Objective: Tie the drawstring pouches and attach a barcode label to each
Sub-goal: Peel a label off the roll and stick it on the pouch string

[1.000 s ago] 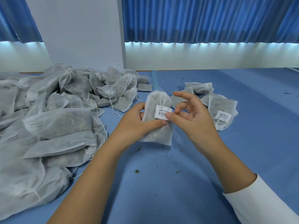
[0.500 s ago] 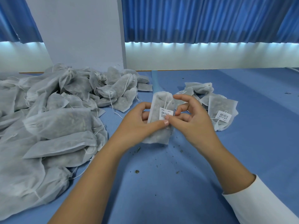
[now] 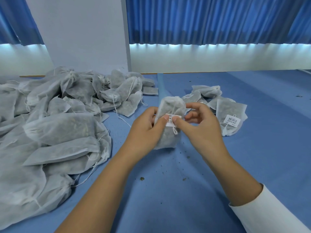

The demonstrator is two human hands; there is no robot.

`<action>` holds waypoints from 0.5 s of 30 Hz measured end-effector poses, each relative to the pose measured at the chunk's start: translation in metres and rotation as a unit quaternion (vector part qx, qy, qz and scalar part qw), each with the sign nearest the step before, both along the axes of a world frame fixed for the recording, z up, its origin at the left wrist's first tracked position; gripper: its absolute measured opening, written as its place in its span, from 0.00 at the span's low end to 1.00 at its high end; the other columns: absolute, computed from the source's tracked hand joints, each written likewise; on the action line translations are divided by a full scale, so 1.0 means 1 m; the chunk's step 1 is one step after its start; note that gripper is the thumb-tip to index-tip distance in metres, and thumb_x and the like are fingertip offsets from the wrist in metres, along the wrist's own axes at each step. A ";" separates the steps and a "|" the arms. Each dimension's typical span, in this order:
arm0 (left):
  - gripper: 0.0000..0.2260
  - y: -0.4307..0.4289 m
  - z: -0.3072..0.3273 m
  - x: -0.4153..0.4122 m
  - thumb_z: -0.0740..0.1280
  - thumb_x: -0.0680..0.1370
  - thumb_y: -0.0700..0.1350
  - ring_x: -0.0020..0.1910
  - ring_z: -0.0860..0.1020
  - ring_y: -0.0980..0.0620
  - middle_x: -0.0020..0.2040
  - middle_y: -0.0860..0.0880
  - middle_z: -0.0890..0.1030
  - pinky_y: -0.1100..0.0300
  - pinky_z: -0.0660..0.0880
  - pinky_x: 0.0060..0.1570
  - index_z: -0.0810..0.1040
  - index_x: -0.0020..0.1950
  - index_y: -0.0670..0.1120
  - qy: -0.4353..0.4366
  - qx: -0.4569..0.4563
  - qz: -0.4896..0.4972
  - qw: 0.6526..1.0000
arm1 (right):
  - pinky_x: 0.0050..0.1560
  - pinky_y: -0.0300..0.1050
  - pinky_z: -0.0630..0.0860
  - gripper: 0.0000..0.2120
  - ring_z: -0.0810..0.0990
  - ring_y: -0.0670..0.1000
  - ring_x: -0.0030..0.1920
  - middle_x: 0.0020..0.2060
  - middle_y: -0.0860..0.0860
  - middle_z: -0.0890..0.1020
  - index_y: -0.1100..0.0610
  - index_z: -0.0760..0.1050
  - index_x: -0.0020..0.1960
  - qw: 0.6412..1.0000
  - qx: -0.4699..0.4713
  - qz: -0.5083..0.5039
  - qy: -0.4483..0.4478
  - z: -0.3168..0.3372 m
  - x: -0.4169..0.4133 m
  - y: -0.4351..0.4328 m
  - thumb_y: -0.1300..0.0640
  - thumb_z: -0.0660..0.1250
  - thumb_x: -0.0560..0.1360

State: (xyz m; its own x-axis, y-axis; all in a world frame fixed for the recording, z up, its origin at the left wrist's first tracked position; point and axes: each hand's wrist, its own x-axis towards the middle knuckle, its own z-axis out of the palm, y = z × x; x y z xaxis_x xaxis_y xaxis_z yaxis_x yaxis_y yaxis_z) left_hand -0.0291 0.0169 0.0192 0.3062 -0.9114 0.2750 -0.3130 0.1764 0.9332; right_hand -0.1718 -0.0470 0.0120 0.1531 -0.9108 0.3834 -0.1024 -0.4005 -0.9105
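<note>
Head view: the left hand (image 3: 144, 128) is curled round the pouch (image 3: 166, 140), holding it upright just above the blue table (image 3: 168, 190). Its thumb lies on the barcode label (image 3: 170, 121) at the pouch's front. The right hand (image 3: 202, 130) pinches the same label from the pouch's right side, thumb on the paper and fingers curled at the edge.

The label could go on creased or crooked, since the soft fabric gives under the thumbs. The drawstring (image 3: 175, 131) running beneath it may also keep it from lying flat (print is already half hidden by the thumbs).

The pouch is thin grey-white non-woven cloth, gathered at the top, with dark loose filling showing through. Left of it lies a heap of unlabelled pouches (image 3: 58, 128). Right of it lie the labelled pouches (image 3: 230, 115), and crumbs (image 3: 142, 178) are scattered in front.
</note>
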 end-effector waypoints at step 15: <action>0.07 -0.006 -0.001 0.007 0.68 0.80 0.49 0.41 0.82 0.55 0.42 0.47 0.85 0.57 0.77 0.44 0.83 0.45 0.49 0.124 0.046 0.005 0.991 | 0.35 0.35 0.75 0.04 0.83 0.45 0.40 0.44 0.50 0.86 0.54 0.84 0.48 0.960 0.197 0.169 -0.106 0.005 -0.004 -0.005 0.56 0.71 0.75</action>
State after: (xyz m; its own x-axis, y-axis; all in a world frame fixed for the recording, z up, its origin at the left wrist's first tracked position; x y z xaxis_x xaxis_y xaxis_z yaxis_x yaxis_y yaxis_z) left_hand -0.0218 0.0107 0.0179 0.3622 -0.9261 0.1057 -0.0735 0.0846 0.9937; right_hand -0.1762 -0.0517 0.0172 0.4219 -0.9036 0.0737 0.1768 0.0022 -0.9842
